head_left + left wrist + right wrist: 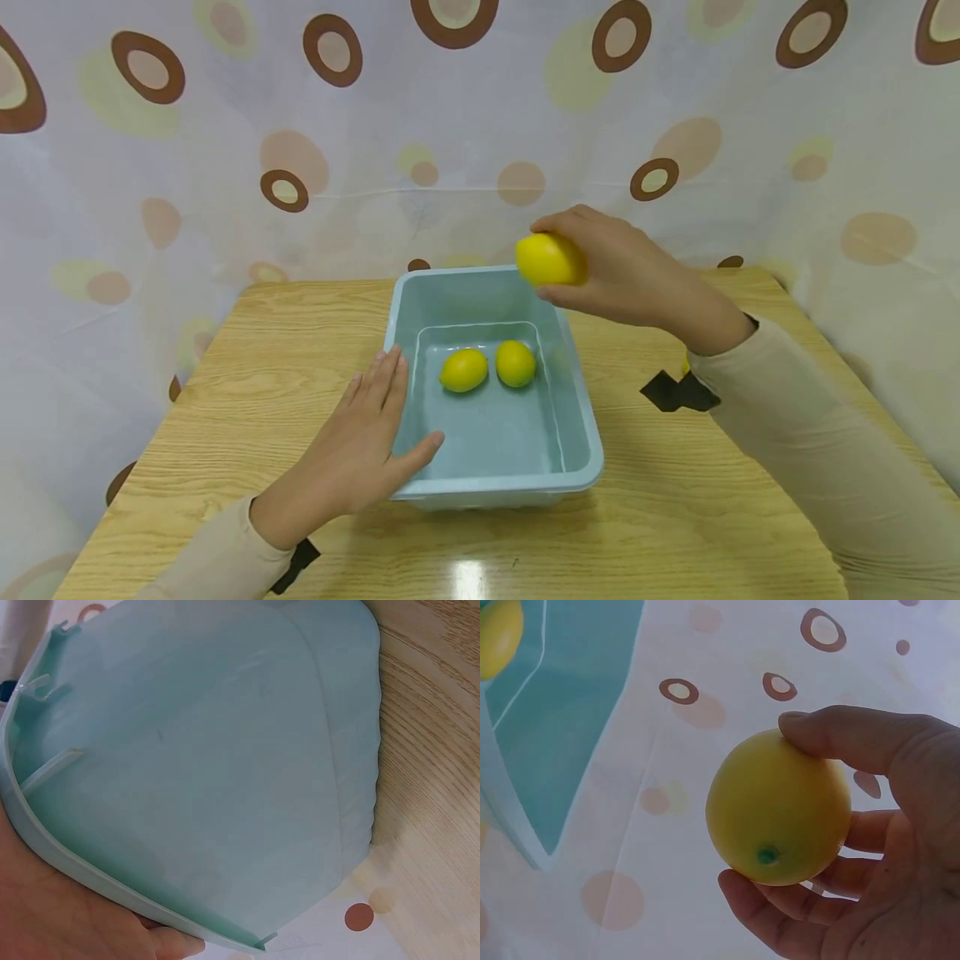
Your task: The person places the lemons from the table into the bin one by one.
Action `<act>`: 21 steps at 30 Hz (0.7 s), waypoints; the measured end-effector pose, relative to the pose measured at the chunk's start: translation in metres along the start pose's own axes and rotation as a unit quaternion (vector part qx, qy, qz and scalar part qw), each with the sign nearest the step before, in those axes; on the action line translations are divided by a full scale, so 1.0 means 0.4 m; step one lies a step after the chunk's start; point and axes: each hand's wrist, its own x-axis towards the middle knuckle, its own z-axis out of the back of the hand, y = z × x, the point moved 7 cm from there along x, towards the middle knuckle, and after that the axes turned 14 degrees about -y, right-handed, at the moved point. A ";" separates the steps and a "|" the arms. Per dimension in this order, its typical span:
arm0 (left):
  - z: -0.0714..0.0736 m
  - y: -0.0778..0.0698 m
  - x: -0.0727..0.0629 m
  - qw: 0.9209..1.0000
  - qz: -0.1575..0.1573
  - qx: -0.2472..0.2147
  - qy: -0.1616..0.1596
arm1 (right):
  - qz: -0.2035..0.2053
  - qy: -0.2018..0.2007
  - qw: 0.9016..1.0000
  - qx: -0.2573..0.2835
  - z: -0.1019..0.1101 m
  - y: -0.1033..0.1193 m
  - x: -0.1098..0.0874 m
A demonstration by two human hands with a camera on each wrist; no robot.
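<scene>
Above the far right corner of a light blue plastic basin (506,485), my right hand (622,271) grips a yellow lemon (547,259) between thumb and fingers. The right wrist view shows that lemon (778,814) from its green-tipped end. Two more lemons lie on the basin floor, one on the left (463,370) and one on the right (515,363). My left hand (356,446) rests on the basin's left rim with its fingers straight and thumb spread. Seen from the left wrist, the basin's outer wall (210,765) fills most of the view, with the palm against its rim.
The basin stands on a wooden table (300,358). Behind it hangs a pale curtain (465,108) with brown and beige circles. A bit of something yellow (686,364) shows past my right sleeve, mostly hidden.
</scene>
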 end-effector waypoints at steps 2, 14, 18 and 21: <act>0.000 0.001 0.000 1.000 0.001 -0.001 -0.001 | -0.001 0.009 1.000 0.008 -0.021 0.007 0.019; 0.000 0.003 0.003 1.000 -0.007 0.001 -0.003 | -0.028 0.079 0.996 0.010 -0.188 0.031 0.112; -0.002 0.004 0.003 1.000 -0.005 0.000 -0.003 | -0.032 0.112 0.993 -0.003 -0.250 0.040 0.136; -0.002 0.004 0.002 1.000 -0.006 -0.002 -0.006 | -0.038 0.139 0.989 -0.016 -0.300 0.045 0.147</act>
